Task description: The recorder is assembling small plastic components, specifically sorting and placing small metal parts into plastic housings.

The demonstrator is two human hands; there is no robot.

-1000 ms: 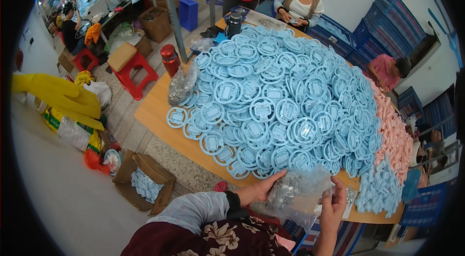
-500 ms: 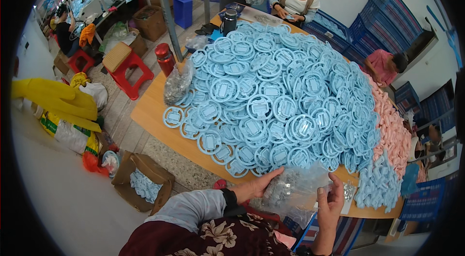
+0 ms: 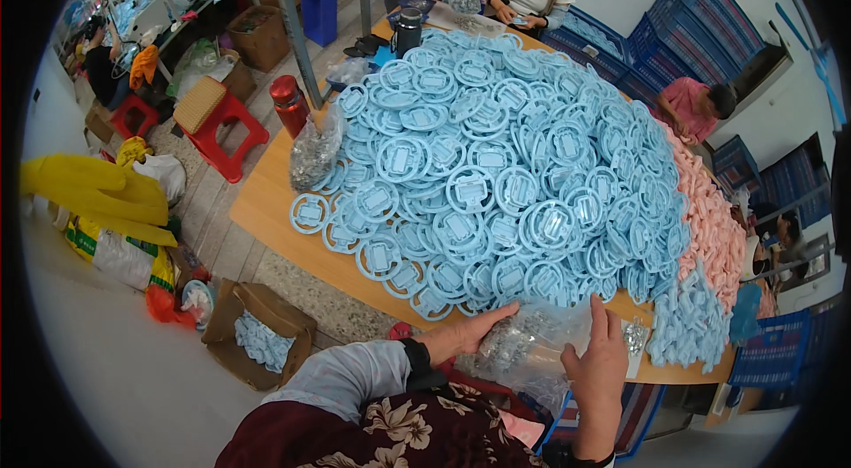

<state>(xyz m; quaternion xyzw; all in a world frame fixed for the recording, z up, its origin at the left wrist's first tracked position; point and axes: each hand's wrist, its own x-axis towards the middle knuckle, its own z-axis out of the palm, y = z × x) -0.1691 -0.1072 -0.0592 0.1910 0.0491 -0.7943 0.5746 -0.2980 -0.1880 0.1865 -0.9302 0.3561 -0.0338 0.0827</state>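
Near the table's front edge, a clear plastic bag (image 3: 530, 339) of small shiny silver metal pieces is between my hands. My left hand (image 3: 470, 332) is closed on the bag's left side, thumb along its top. At the bag's right edge, my right hand (image 3: 601, 369) has the thumb bent against the plastic and fingers pointing up; it seems to pinch the edge. Just beyond is a large heap of light-blue round plastic frames (image 3: 496, 193). Beside my right hand, more small silver pieces (image 3: 635, 337) lie on a white sheet.
Small blue parts (image 3: 690, 326) and pink parts (image 3: 709, 242) are piled right on the wooden table (image 3: 266, 202). Another bag of metal pieces (image 3: 315, 149), a red flask (image 3: 289, 105) and a metal post (image 3: 297, 25) stand left. A carton (image 3: 297, 326) sits on the floor. People work across the table.
My right hand has shifted slightly left, and its thumb has moved inward over the bag. The left hand keeps its hold. The whole view has shifted a little.
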